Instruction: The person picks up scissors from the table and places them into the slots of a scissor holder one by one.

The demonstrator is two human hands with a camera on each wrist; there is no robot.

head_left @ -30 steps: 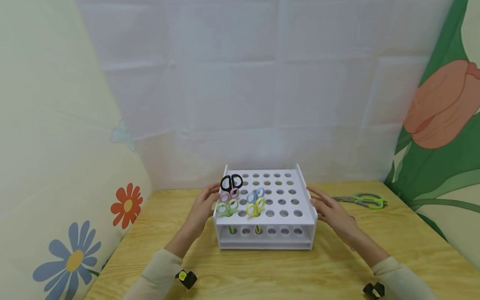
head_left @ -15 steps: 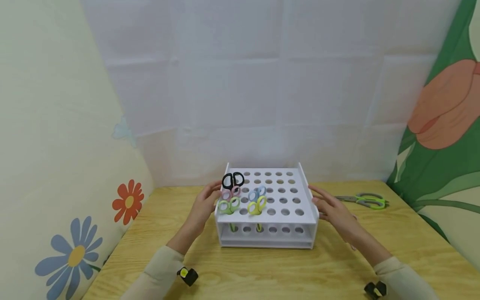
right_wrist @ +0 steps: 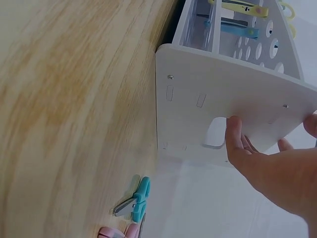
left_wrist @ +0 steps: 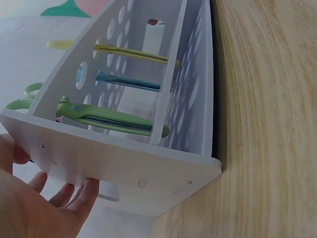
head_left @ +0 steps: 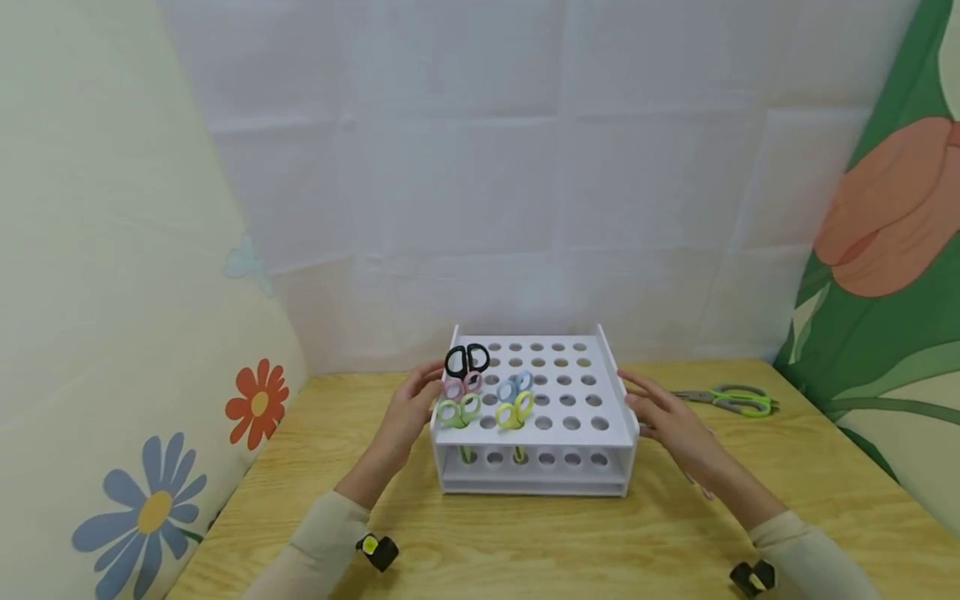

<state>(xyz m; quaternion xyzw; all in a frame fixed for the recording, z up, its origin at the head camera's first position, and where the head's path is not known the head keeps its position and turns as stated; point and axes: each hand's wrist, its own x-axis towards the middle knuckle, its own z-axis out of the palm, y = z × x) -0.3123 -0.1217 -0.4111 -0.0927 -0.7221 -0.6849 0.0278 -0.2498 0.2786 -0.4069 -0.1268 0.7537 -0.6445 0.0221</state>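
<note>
A white rack (head_left: 570, 438) with rows of round holes stands on the table between both hands. Handles-up in its left part are black scissors (head_left: 466, 363), pink scissors (head_left: 462, 386), green scissors (head_left: 459, 419), blue scissors (head_left: 516, 386) and yellow scissors (head_left: 516, 421). My left hand (head_left: 405, 417) touches the rack's left side panel, fingers spread near its cut-out slot; the left wrist view shows the green scissors' covered blades (left_wrist: 116, 119) passing through the upper plate. My right hand (head_left: 678, 433) lies against the right side panel, one fingertip at the slot's edge.
Large scissors with green and grey handles (head_left: 742, 401) lie on the wooden table (head_left: 525, 542) right of the rack. Teal scissors (right_wrist: 142, 193) and pink scissors (right_wrist: 111, 232) also lie on that side. A white cloth (head_left: 465, 183) hangs behind, with floral cloths at both sides.
The head view has shifted slightly. Both hands stay at the rack's sides, and the rack and scissors keep their places.
</note>
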